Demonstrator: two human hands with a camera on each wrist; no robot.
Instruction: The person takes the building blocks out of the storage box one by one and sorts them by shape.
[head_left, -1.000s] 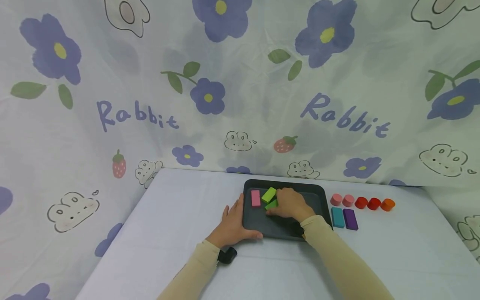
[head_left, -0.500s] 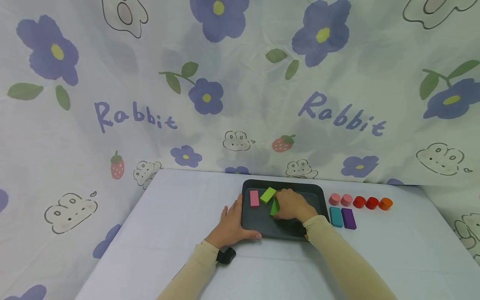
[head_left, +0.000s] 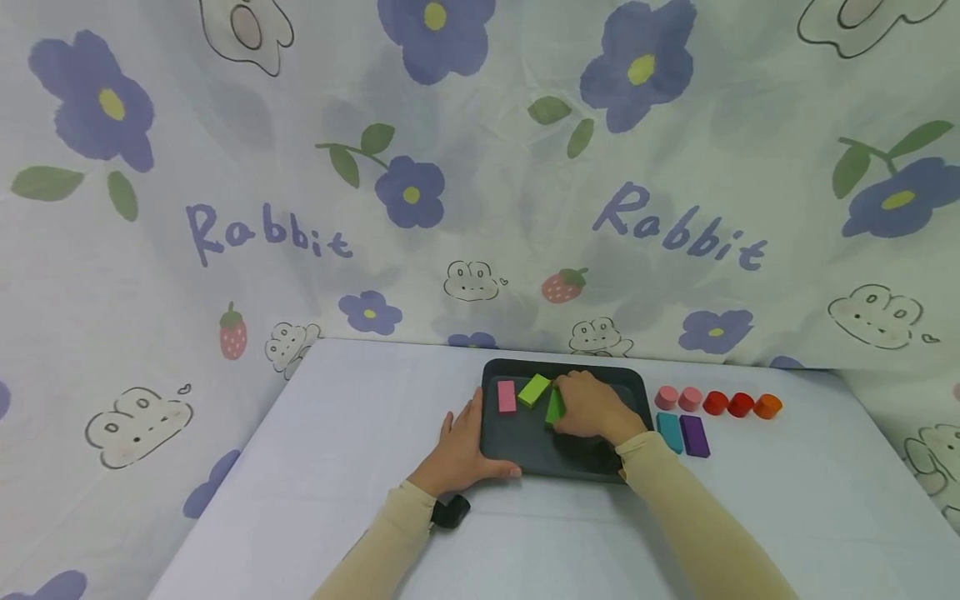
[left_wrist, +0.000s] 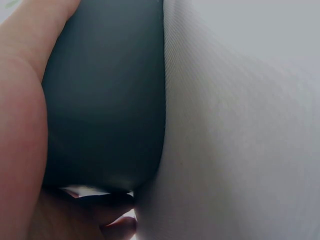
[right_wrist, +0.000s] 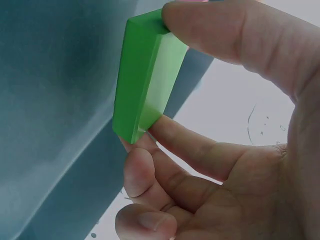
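Note:
A dark grey rectangular tray [head_left: 517, 442] lies on the white table. My left hand [head_left: 453, 457] touches its front-left corner, fingers straight along the left side and thumb along the front wall. In the left wrist view, the tray's outer wall [left_wrist: 107, 100] fills the space beside my palm. Over the tray, my right hand [head_left: 596, 408] pinches a green rectangular block [right_wrist: 135, 75] by its two ends, between thumb and fingertips. Left of that block, inside the tray, a lime-green block [head_left: 535, 390] lies slanted and a pink block [head_left: 507, 397] lies straight.
Right of the tray, two pink cylinders [head_left: 667, 397], two red cylinders [head_left: 716, 403] and an orange cylinder [head_left: 767, 407] form a row. In front of them lie a teal block [head_left: 670, 432] and a purple block [head_left: 695, 436]. A patterned cloth [head_left: 480, 208] hangs behind the table.
The green block in my right hand has turned from slanted to nearly lengthwise and shifted slightly right, away from the lime-green block. My left hand stays at the tray.

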